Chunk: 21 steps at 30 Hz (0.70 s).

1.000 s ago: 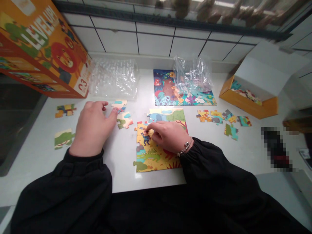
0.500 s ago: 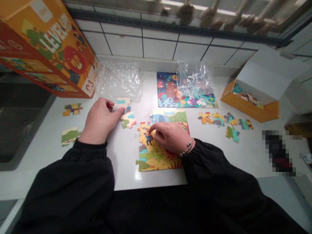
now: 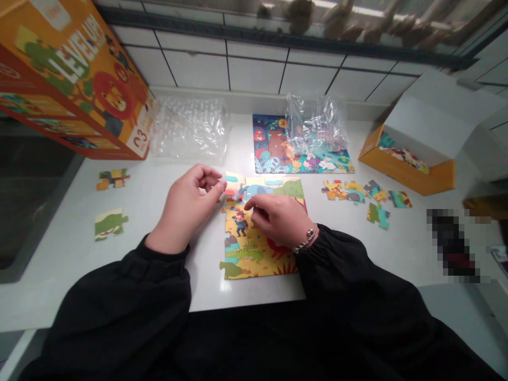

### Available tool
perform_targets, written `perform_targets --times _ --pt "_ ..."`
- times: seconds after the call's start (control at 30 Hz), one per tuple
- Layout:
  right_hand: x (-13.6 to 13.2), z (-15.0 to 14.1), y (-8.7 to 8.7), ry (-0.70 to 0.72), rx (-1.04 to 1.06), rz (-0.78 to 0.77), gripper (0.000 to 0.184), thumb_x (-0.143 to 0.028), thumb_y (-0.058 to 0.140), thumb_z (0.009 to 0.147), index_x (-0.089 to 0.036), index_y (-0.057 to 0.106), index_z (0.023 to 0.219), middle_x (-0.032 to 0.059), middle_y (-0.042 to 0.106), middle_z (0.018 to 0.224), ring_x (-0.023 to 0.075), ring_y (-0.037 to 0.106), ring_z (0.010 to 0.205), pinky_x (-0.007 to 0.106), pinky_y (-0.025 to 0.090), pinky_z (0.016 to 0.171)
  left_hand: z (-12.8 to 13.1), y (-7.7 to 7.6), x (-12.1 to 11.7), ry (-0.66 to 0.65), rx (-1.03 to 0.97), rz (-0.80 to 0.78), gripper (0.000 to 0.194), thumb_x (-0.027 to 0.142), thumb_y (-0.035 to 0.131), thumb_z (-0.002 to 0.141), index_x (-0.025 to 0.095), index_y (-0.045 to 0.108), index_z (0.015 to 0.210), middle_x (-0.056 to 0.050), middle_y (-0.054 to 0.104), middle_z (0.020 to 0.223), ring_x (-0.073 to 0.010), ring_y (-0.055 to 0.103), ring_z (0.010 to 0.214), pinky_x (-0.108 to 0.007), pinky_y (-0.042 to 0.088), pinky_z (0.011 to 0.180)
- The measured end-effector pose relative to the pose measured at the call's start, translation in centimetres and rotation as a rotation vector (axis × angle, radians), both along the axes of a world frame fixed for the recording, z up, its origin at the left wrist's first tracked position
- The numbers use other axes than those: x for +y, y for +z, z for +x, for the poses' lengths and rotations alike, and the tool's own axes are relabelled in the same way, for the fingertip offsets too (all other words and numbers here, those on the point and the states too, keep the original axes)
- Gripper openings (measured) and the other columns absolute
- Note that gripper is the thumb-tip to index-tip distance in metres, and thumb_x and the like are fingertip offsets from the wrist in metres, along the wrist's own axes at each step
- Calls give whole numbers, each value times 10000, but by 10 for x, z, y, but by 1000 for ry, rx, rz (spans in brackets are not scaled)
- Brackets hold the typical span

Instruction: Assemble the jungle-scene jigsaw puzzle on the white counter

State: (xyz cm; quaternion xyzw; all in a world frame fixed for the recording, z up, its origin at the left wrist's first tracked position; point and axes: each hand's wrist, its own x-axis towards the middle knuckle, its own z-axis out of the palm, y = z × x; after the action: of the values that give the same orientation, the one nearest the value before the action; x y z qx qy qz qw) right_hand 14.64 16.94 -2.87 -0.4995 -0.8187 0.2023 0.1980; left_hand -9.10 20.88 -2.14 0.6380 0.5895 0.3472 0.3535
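Observation:
A partly built animal puzzle (image 3: 257, 248) lies flat on the white counter (image 3: 166, 286) in front of me. My left hand (image 3: 184, 209) is at its upper left corner, thumb and forefinger pinched on a cream and blue puzzle piece (image 3: 232, 181) that touches the puzzle's edge. My right hand (image 3: 280, 219) rests on the puzzle's middle with fingers curled. Its forefinger tip presses down near the top pieces, and nothing shows inside the hand. Both arms wear black sleeves, and there is a bracelet on the right wrist.
A big orange puzzle box (image 3: 75, 79) leans at the back left beside crumpled plastic (image 3: 190, 127). A finished puzzle (image 3: 273, 151) lies behind under another bag (image 3: 315, 121). Loose pieces (image 3: 365, 197) and an orange tray (image 3: 413, 177) are right; two pieces (image 3: 109, 223) lie left. A dark sink (image 3: 32, 185) borders the left.
My left hand has slid right from the loose pieces near the plastic to the puzzle's upper left corner, carrying a piece. Those loose pieces are gone from that spot. My right hand barely moved.

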Motion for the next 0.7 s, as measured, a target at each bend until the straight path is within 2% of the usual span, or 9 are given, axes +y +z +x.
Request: perform_targets --times 0.1,0.3,0.5,0.7 --pt "0 0 0 4 0 4 253 -197 589 1004 -230 807 1129 46 824 1015 187 706 867 311 410 756 4 -1 -1 -32 128 68 240 417 731 972 227 745 1118 -19 786 987 -198 724 862 -329 541 783" --pt "0 0 3 3 -21 -11 250 -202 584 1013 -222 803 1131 52 821 1017 188 696 862 316 408 753 4 3 -3 -16 329 97 145 357 708 976 230 761 1020 -14 785 967 -198 677 803 -338 500 793" --pt "0 0 1 -7 5 -8 237 -205 595 1014 -225 805 1122 49 824 1017 191 706 861 320 419 748 2 1 -3 -8 394 116 107 321 719 984 226 750 1019 -25 783 983 -220 678 831 -345 465 792" --pt "1 1 -4 -17 27 26 219 -202 601 1012 -230 796 1108 49 819 994 205 706 851 332 428 746 5 3 -2 -78 435 120 69 285 723 983 222 748 993 -15 749 927 -223 667 850 -356 452 790"
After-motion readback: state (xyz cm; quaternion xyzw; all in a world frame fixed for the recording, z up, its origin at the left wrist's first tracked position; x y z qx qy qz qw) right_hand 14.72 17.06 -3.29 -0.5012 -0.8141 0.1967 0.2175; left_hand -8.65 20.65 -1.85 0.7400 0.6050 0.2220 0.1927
